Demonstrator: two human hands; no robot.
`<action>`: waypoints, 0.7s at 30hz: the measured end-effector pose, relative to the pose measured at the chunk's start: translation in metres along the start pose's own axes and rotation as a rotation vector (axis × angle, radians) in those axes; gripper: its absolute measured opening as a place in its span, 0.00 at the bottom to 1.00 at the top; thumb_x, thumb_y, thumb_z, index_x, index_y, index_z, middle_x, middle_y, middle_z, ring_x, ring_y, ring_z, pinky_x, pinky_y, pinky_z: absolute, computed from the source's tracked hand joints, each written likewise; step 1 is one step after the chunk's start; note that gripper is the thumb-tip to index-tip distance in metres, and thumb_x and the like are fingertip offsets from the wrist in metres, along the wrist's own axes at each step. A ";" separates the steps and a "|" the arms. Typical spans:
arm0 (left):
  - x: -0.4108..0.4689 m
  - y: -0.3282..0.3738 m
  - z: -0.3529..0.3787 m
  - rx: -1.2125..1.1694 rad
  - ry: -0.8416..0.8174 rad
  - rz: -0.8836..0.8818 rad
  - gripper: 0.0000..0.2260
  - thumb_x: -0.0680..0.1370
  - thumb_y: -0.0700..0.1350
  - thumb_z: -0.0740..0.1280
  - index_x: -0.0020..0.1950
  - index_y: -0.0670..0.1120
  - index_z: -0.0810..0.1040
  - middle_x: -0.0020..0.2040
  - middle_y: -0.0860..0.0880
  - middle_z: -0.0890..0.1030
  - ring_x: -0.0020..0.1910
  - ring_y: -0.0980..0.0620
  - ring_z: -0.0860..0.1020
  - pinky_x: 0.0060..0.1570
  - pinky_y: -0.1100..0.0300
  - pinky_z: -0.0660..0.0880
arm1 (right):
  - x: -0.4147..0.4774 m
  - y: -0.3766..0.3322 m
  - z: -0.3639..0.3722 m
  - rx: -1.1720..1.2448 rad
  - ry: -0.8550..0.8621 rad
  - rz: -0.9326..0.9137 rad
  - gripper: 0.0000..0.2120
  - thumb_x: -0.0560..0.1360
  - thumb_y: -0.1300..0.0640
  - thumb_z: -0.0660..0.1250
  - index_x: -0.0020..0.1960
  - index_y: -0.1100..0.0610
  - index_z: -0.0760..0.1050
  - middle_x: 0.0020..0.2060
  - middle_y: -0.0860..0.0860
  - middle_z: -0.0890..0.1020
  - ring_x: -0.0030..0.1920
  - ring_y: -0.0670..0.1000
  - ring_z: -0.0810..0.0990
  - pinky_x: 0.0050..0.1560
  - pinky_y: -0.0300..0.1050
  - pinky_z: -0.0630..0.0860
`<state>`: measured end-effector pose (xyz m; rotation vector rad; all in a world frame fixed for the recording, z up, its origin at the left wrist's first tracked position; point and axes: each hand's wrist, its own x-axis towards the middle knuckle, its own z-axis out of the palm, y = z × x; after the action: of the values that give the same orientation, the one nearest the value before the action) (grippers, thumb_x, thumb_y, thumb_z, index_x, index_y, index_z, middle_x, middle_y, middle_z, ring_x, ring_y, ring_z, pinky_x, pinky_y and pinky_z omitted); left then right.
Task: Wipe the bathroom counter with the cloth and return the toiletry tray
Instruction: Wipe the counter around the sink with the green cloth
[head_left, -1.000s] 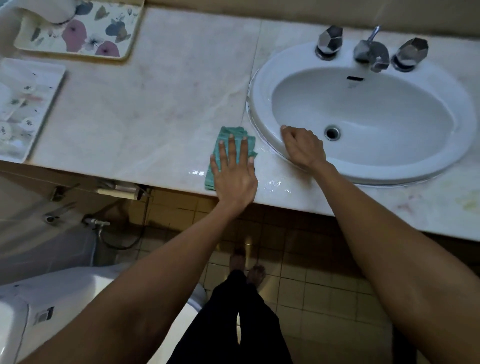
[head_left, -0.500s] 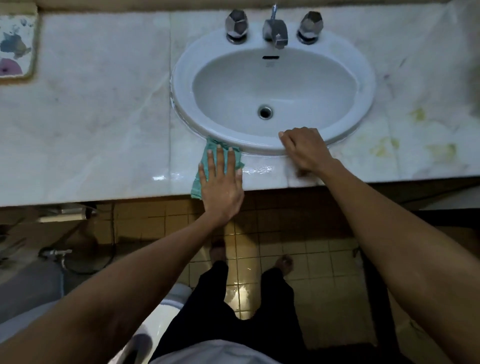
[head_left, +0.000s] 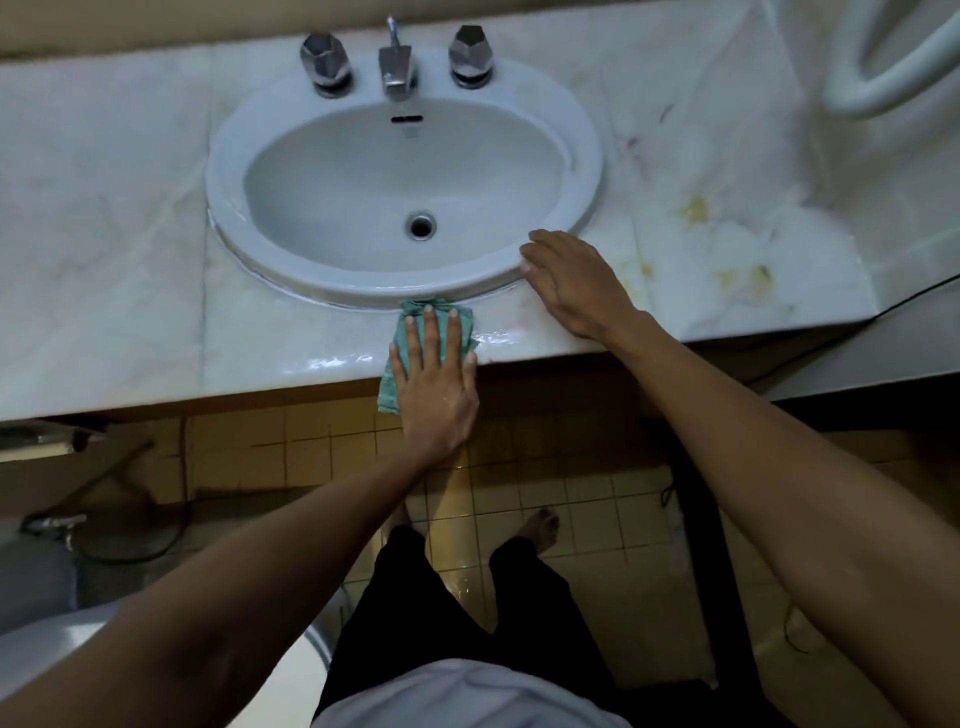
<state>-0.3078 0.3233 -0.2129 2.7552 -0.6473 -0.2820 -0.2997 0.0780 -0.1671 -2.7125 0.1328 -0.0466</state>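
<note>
L hand (head_left: 434, 387) flat, R hand (head_left: 574, 283) flat

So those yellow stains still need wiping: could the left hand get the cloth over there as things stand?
Probably not directly. The left hand presses the cloth at the counter's front edge, and the right hand rests on the counter between it and the yellow stains.

The narrow strip of table (head_left: 291, 343) in front of the sink (head_left: 582, 156) is blocked by 2 hands: the left hand (head_left: 436, 384) lies flat on the green cloth (head_left: 410, 332) at the table's front edge, its fingertips just short of the sink rim, and the right hand (head_left: 576, 283) rests against that rim beside it. To the left the marble lies bare and wide. To the right it is stained but open, up to a white looped tube (head_left: 893, 78) at the far corner; 2 taps (head_left: 324, 62) and a spout (head_left: 397, 70) crowd the back.
</note>
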 end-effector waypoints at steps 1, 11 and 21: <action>0.002 0.012 0.003 -0.001 -0.006 0.009 0.27 0.85 0.56 0.47 0.83 0.51 0.44 0.83 0.47 0.42 0.81 0.46 0.39 0.78 0.42 0.39 | -0.008 0.011 -0.007 0.006 -0.003 0.018 0.19 0.83 0.49 0.55 0.67 0.58 0.73 0.68 0.55 0.75 0.69 0.57 0.71 0.69 0.53 0.66; 0.035 0.107 0.034 -0.007 -0.032 0.077 0.25 0.86 0.53 0.46 0.83 0.50 0.46 0.83 0.46 0.46 0.81 0.43 0.43 0.78 0.41 0.40 | -0.103 0.137 -0.080 -0.020 0.149 0.420 0.20 0.83 0.48 0.54 0.70 0.57 0.71 0.71 0.54 0.72 0.69 0.58 0.70 0.67 0.56 0.66; 0.100 0.225 0.058 -0.008 -0.127 0.224 0.25 0.85 0.53 0.46 0.83 0.50 0.49 0.83 0.45 0.47 0.81 0.42 0.44 0.77 0.42 0.38 | -0.176 0.217 -0.091 0.010 0.106 0.765 0.26 0.84 0.48 0.51 0.77 0.62 0.59 0.78 0.62 0.57 0.76 0.62 0.58 0.75 0.58 0.58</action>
<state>-0.3255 0.0710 -0.2055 2.6411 -0.9763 -0.4089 -0.4985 -0.1384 -0.1758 -2.4673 1.1699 0.0357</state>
